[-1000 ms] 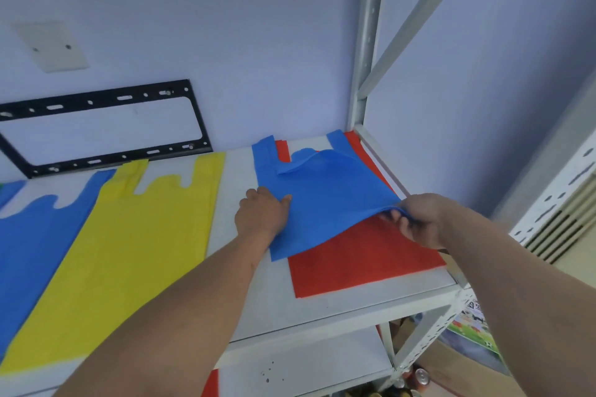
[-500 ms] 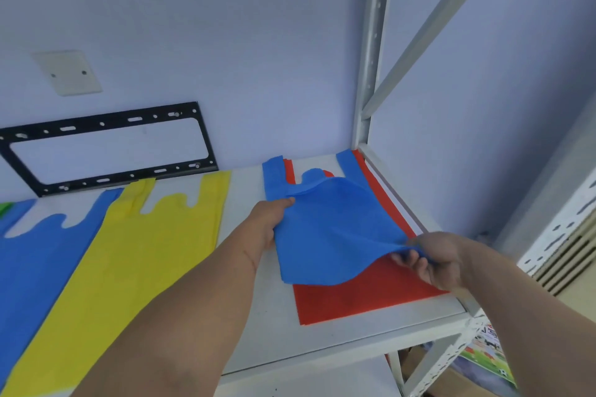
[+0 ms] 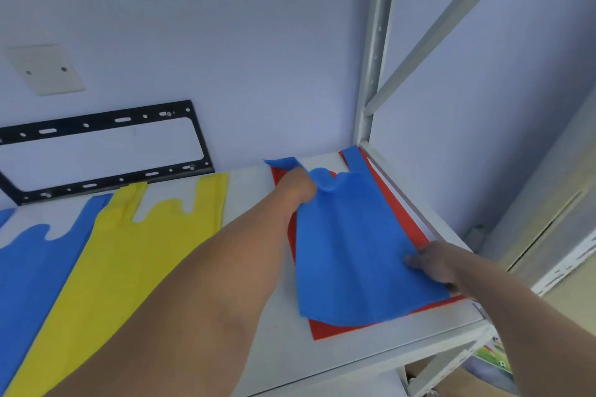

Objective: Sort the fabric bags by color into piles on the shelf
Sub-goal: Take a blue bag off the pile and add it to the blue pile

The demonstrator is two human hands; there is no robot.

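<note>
Forearms filled the near view as I watched, hiding part of the white shelf (image 3: 354, 354) board. My right hand (image 3: 433, 263) was closed on the near right edge of the blue bag (image 3: 351, 255), fingers over its top; my left hand (image 3: 298, 187) gripped the same bag by its far handle strap. That thin, matte cloth hung rippled, lifted off the flat red bag (image 3: 335, 330) beneath it. Left of them a yellow bag (image 3: 122, 255) lay flat, overlapped by another blue bag (image 3: 29, 264), both vest-shaped with wavy handles. Behind stood a black slotted bracket (image 3: 106, 121), a blank wall plate (image 3: 45, 69) and the perforated steel upright (image 3: 375, 42). I could read no writing.
</note>
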